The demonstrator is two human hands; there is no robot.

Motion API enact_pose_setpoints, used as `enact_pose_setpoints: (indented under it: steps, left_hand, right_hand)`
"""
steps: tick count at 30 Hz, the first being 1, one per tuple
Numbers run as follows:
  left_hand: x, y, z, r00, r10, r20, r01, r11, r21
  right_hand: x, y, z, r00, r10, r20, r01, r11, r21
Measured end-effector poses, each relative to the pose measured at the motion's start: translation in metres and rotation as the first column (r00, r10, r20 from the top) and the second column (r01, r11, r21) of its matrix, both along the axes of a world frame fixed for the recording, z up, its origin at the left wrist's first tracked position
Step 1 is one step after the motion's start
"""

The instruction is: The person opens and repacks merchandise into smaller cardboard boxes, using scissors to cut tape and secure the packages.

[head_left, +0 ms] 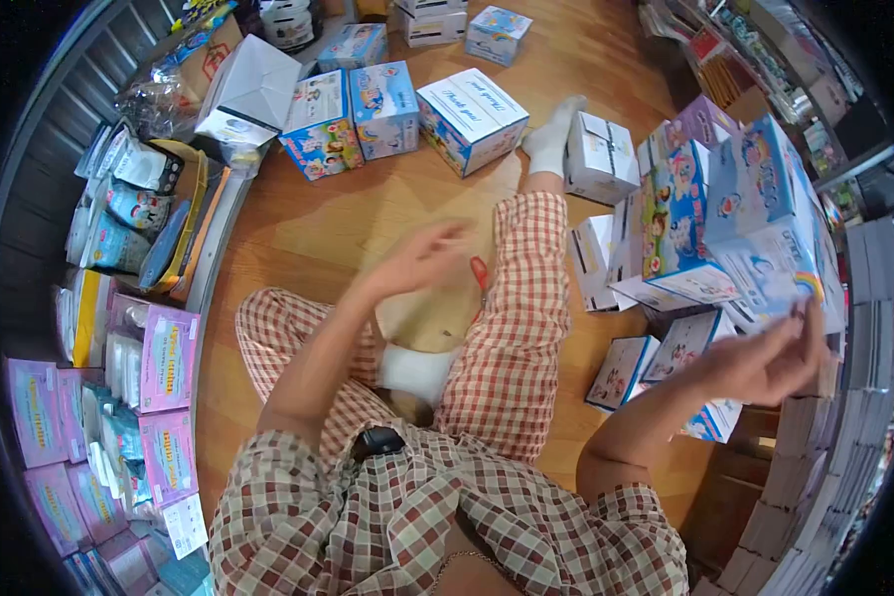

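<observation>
My left hand (422, 260) hovers over the floor between my legs, its fingers loosely stretched and slightly smeared by motion. Nothing shows in it. A tan sheet-like patch (422, 316) lies below it, and a tool with a red handle (480, 273) lies beside my leg. On the right, my right hand (770, 363) is raised at the lower corner of a large blue cartoon-printed box (755, 189). Its fingers are bent and blurred; whether they touch the box cannot be made out. A colourful printed box (673, 214) stands beside the blue one.
Ahead on the wooden floor stand a "Thank you" box (474, 107), blue printed boxes (384, 104) and a white box (603, 154) by my foot. Pink packs (169, 358) fill the left shelf. Stacked flat cartons (805, 477) line the right side.
</observation>
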State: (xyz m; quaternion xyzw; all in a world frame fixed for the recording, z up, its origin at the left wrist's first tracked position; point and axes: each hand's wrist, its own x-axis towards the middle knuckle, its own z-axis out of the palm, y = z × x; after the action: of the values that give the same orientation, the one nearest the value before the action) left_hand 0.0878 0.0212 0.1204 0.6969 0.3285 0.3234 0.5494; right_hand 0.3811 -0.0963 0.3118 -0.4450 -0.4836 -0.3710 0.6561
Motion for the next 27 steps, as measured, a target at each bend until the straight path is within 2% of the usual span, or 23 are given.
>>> enact_pose_setpoints:
  steps: [1,2,3,4,5,7,8,10,12,13,15,17,19,21,23,24,25,26,27]
  left_hand:
    - [-0.034,-0.002,-0.009,0.981,0.142,-0.134,-0.140,0.990,0.019]
    - [-0.071,-0.004,-0.033,0.884,0.330,-0.332,-0.210,0.913,0.349]
    - [-0.099,-0.015,-0.031,0.754,0.449,-0.480,-0.256,0.873,0.415]
    - [-0.125,-0.028,-0.043,0.601,0.554,-0.575,-0.292,0.823,0.487]
    - [-0.146,-0.043,-0.056,0.424,0.638,-0.643,-0.307,0.769,0.561]
    - [-0.173,-0.076,-0.070,0.168,0.768,-0.618,-0.272,0.639,0.720]
    - [-0.176,-0.078,-0.069,0.156,0.774,-0.614,-0.287,0.630,0.721]
    - [-0.172,-0.081,-0.061,0.377,0.795,-0.475,-0.464,0.605,0.647]
    - [-0.163,-0.073,-0.066,0.361,0.783,-0.506,-0.510,0.620,0.596]
    - [-0.163,-0.066,-0.070,0.358,0.772,-0.525,-0.539,0.630,0.559]
    - [-0.163,-0.056,-0.076,0.317,0.781,-0.538,-0.588,0.607,0.535]
    - [-0.164,-0.052,-0.077,0.286,0.779,-0.558,-0.623,0.593,0.509]
    - [-0.160,-0.055,-0.071,0.344,0.700,-0.626,-0.606,0.674,0.421]
    - [-0.158,-0.054,-0.070,0.344,0.701,-0.624,-0.623,0.668,0.407]
    - [-0.161,-0.053,-0.068,0.341,0.701,-0.626,-0.627,0.666,0.404]
    - [-0.161,-0.053,-0.067,0.348,0.683,-0.642,-0.617,0.683,0.391]
    - [-0.159,-0.053,-0.064,0.353,0.666,-0.657,-0.609,0.697,0.379]
    - [-0.156,-0.052,-0.059,0.354,0.660,-0.663,-0.604,0.703,0.377]
    - [-0.154,-0.047,-0.053,0.396,0.658,-0.641,-0.685,0.676,0.271]
  right_hand:
    - [-0.020,0.019,-0.011,0.993,0.115,-0.024,-0.116,0.992,-0.047]
    - [-0.033,0.033,-0.019,0.991,0.133,0.024,-0.120,0.948,-0.295]
    - [-0.043,0.060,-0.035,0.980,0.195,0.035,-0.165,0.900,-0.404]
    - [-0.056,0.082,-0.044,0.963,0.236,0.131,-0.133,0.837,-0.531]
    - [-0.062,0.110,-0.068,0.948,0.302,0.099,-0.186,0.778,-0.600]
    - [-0.070,0.173,-0.128,0.937,0.344,0.057,-0.186,0.630,-0.754]
    - [-0.076,0.203,-0.156,0.932,0.345,0.108,-0.139,0.619,-0.773]
    - [-0.089,0.253,-0.199,0.917,0.363,0.162,-0.098,0.600,-0.794]
    - [-0.095,0.284,-0.225,0.928,0.311,0.206,0.047,0.452,-0.891]
    - [-0.101,0.293,-0.239,0.920,0.330,0.212,0.042,0.454,-0.890]
    - [-0.110,0.308,-0.260,0.963,0.195,0.185,0.138,0.230,-0.963]
    - [-0.116,0.299,-0.273,0.960,0.204,0.191,0.153,0.186,-0.970]
    - [-0.133,0.260,-0.265,0.890,0.202,0.409,0.372,0.200,-0.907]
    - [-0.154,0.207,-0.266,0.799,0.278,0.534,0.501,0.184,-0.846]
    - [-0.172,0.145,-0.249,0.840,0.491,0.229,0.143,0.208,-0.968]
    - [-0.170,0.119,-0.249,0.812,0.584,-0.018,-0.105,0.116,-0.988]
    - [-0.166,0.103,-0.248,0.716,0.649,-0.257,-0.340,0.003,-0.940]
    - [-0.161,0.097,-0.239,0.719,0.643,-0.264,-0.344,-0.001,-0.939]
    - [-0.153,0.088,-0.226,0.741,0.656,-0.145,-0.414,0.276,-0.867]
